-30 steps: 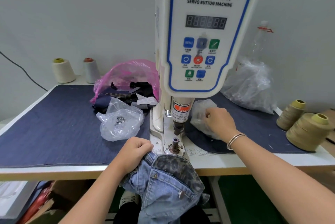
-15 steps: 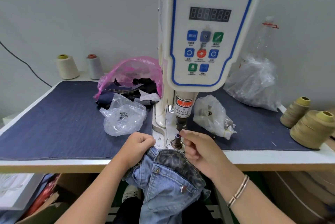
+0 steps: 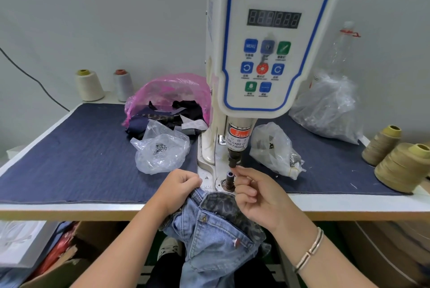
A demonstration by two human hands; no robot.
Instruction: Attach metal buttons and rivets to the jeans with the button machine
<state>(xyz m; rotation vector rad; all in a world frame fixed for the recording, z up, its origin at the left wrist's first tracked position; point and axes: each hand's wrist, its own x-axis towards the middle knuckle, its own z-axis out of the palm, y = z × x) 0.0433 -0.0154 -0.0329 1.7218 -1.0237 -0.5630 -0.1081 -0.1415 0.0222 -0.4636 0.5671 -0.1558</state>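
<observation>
A white servo button machine [image 3: 267, 38] stands at the table's middle, its punch head [image 3: 234, 159] above the lower die post [image 3: 230, 177]. Light blue jeans [image 3: 216, 238] with a leopard-print waistband lining hang over the table's front edge; two metal rivets show on them. My left hand [image 3: 178, 188] grips the waistband just left of the die. My right hand [image 3: 257, 195] is at the die's right side, thumb and forefinger pinched together right under the punch head; whatever small piece they hold is hidden.
A clear bag of metal pieces [image 3: 160, 150] lies left of the machine and another [image 3: 275, 150] right of it. A pink bag of fabric scraps [image 3: 169, 99] sits behind. Thread cones [image 3: 402, 166] stand at the right edge, two more [image 3: 89, 85] at the back left.
My right hand left the clear bag on the right, came to the die post, then rose until its pinched fingertips are under the punch head. My left hand kept its grip on the jeans.
</observation>
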